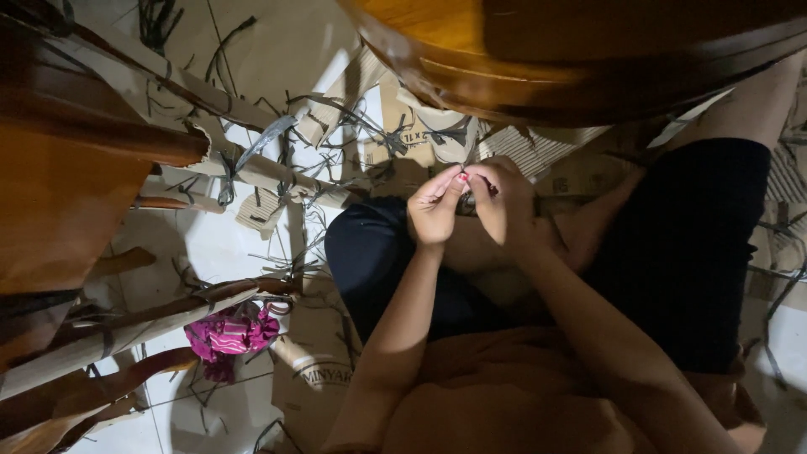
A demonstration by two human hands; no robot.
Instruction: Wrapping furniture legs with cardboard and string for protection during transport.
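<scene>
1. The left hand (435, 206) is curling in, with its fingertips pinching something tiny and dark. What it is, I cannot tell.
2. The right hand (502, 200) is touching the left hand, and its fingers are closing tight on the same small dark thing (467, 204).
3. That small thing is sitting between both hands, just above the person's knees.
4. The person is sitting on the floor, wearing dark shorts (672, 252) and an orange shirt (504, 395).
5. A shiny round wooden table (538, 50) is hanging over the hands.
6. Torn cardboard pieces (319, 353) and thin dark strips (269, 139) are lying all over the white tile floor (218, 244).
7. A pink cloth bundle (231, 332) is lying well to the left, near brown wooden chair legs (126, 332).
</scene>
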